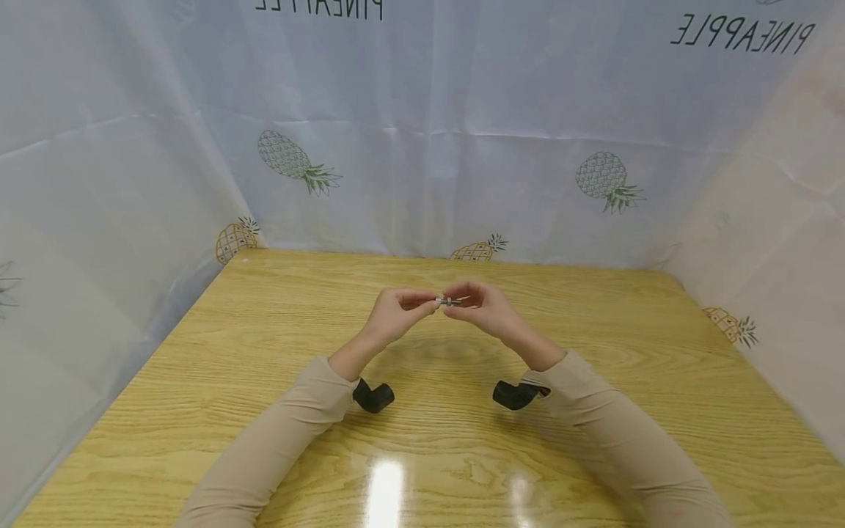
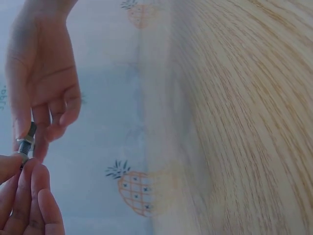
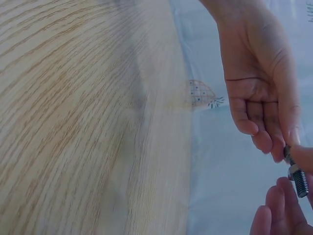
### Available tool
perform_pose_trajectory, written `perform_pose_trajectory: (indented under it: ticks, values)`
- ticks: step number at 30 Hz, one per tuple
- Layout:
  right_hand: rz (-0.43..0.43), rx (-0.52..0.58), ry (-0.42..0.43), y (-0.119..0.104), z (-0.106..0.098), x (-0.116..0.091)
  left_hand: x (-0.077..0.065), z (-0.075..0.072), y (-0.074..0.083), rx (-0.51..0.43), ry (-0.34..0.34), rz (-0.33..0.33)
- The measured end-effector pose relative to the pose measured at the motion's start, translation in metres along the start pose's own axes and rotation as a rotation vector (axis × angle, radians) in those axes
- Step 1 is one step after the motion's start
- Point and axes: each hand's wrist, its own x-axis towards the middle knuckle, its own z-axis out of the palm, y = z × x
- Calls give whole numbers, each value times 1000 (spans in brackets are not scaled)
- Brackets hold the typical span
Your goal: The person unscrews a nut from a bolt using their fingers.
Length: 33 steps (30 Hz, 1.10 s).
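Both hands meet over the table around a small metal bolt [image 1: 456, 302] with a nut [image 3: 294, 169] on its thread. My left hand [image 1: 394, 314] pinches the bolt's head end between thumb and fingertips. From the other side, my right hand [image 1: 487, 308] has its thumb and index fingertip at the nut, one on each side. The bare threaded end points in toward the right palm. In the left wrist view the bolt [image 2: 26, 144] slants between the two hands, its head mostly covered by the left fingertips.
Below the hands lies a wood-grain table [image 1: 264, 330]. A pale curtain [image 1: 422, 191] printed with pineapples hangs behind it and along both sides. Black curved pieces [image 1: 374, 397] show by both sleeve cuffs.
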Motion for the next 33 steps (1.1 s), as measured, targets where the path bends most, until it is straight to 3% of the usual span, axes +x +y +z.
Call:
perform_pose_trajectory:
  ticks: [8, 17, 27, 33]
  values:
    - [44, -8, -23, -2, -1, 1, -1, 0, 1, 20, 1, -12]
    - [-2, -12, 12, 1, 0, -1, -1, 0, 2, -7, 0, -20]
    - [29, -22, -37, 3, -1, 1, -1, 1, 1, 18, 1, -34]
    - [-3, -20, -10, 4, -1, 0, -1, 1, 0, -8, -1, -18]
